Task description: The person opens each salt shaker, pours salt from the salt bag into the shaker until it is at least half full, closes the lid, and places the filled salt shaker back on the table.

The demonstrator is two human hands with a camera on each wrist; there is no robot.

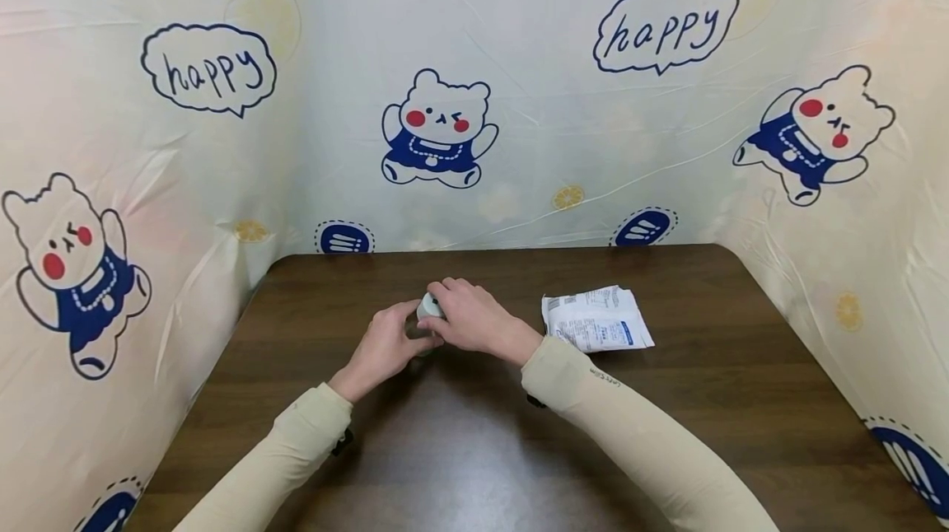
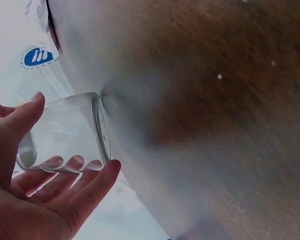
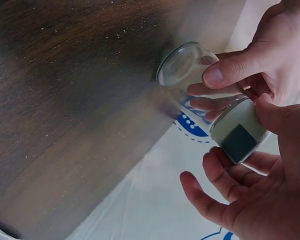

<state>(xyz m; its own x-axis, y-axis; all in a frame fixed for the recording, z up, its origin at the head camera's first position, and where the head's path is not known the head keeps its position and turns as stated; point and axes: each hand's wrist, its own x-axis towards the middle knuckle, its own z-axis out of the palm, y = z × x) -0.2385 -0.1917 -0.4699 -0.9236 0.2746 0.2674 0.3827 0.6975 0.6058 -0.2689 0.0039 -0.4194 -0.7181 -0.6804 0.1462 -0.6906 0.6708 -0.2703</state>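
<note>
A clear glass jar (image 2: 65, 125) stands between the thumb and fingers of my left hand (image 1: 384, 347), which grips it by the sides. Its base is close to the table in both wrist views. My right hand (image 1: 474, 318) holds a pale green lid (image 3: 247, 117) with a dark square patch (image 3: 238, 143), thumb on one side and fingers on the other. The lid sits right at the jar's mouth, and from the head view it covers most of the jar. No contents show through the glass (image 3: 182, 75).
To the right of my hands, a white printed packet (image 1: 596, 319) lies on the dark wooden table (image 1: 474, 450). A pale curtain (image 1: 534, 145) with bear drawings surrounds the table at the back and both sides.
</note>
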